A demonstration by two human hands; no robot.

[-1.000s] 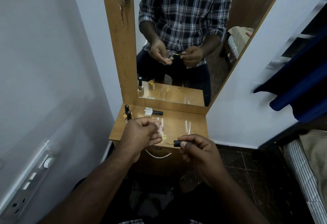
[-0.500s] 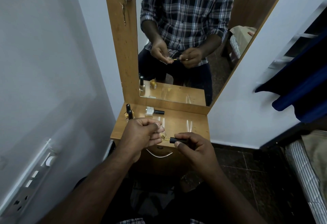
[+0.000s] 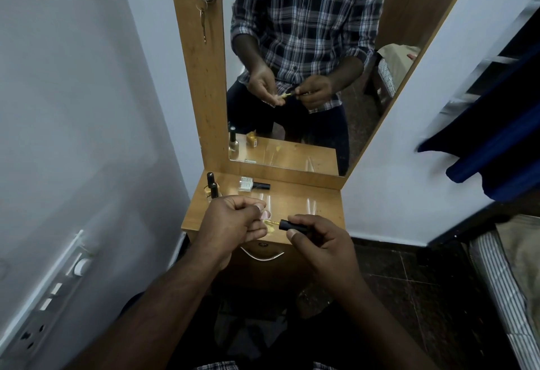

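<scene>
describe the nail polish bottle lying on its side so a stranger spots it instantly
Find the tall mirror; below its bottom edge is the wooden dresser top. Near the back left lies a pale nail polish bottle, black cap pointing right. Its two left neighbours stand upright.

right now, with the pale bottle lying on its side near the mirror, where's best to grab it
Probably the squarish glass body of the pale bottle, taken from above with thumb and finger across its front and back faces. It lies flat on the dresser top with its black cap pointing right; the cap is thin and round, likelier to roll in a pinch.
</scene>
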